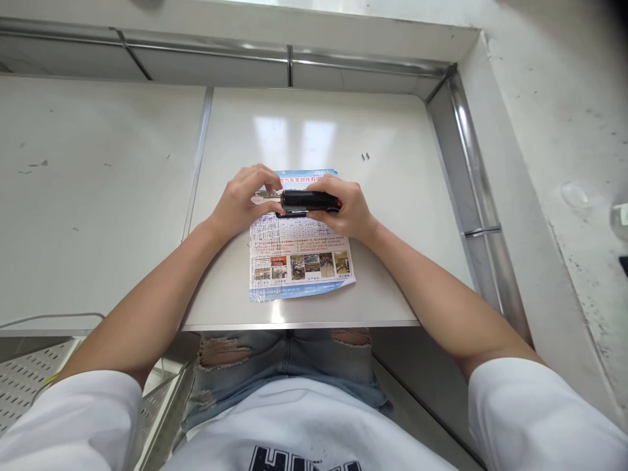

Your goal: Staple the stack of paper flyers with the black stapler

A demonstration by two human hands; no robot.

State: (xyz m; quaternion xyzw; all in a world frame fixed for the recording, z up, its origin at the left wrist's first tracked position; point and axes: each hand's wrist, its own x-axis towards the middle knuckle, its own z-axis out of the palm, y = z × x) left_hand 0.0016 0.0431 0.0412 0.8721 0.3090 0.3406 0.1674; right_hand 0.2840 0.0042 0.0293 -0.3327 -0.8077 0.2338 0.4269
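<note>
A black stapler (307, 200) lies crosswise over a printed flyer (301, 245) on the white table. My right hand (346, 206) is wrapped round its right end, where a bit of red shows. At the stapler's left end, my left hand (250, 198) has its thumb and fingers curled around the tip. A thin metallic part shows between those fingers, too small to make out fully. Many fine staple-like lines cover the flyer's left side, and its lower right corner curls up.
Two small grey metal pieces (365, 157) lie beyond my right hand. The white tabletop (392, 261) has a metal seam (196, 157) on the left. Metal rails (343, 59) and a raised ledge border the back and right. A perforated white rack (34, 379) stands lower left.
</note>
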